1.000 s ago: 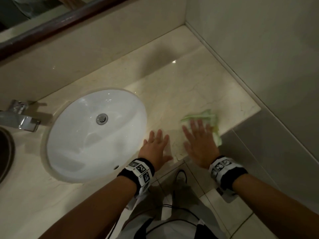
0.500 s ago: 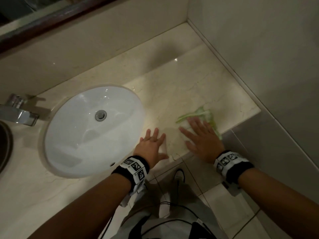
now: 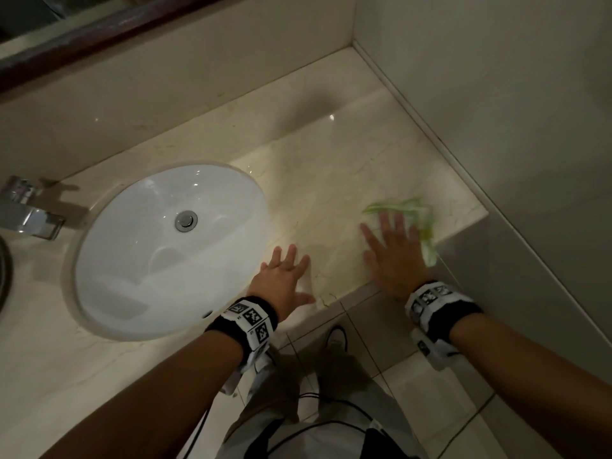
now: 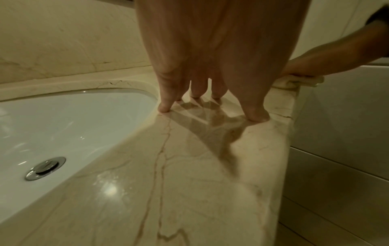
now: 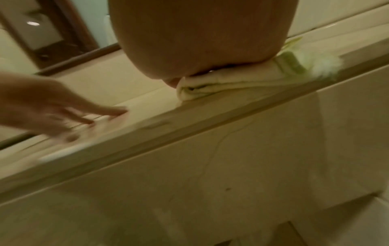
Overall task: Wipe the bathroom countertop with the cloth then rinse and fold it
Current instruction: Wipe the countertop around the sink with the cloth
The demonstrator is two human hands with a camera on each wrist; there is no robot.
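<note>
A pale green and white cloth lies bunched on the beige marble countertop near its front right corner. My right hand lies flat on the cloth with fingers spread and presses it down; in the right wrist view the cloth is squashed under the palm at the counter's edge. My left hand rests flat on the bare counter between the sink and the cloth, its fingertips touching the stone.
A white oval sink with a metal drain sits left of my hands. A chrome tap stands at the far left. A tiled wall bounds the counter on the right, a mirror frame at the back.
My right hand has slid the cloth a little to the right and forward along the counter's front edge. My left hand stays planted beside the sink.
</note>
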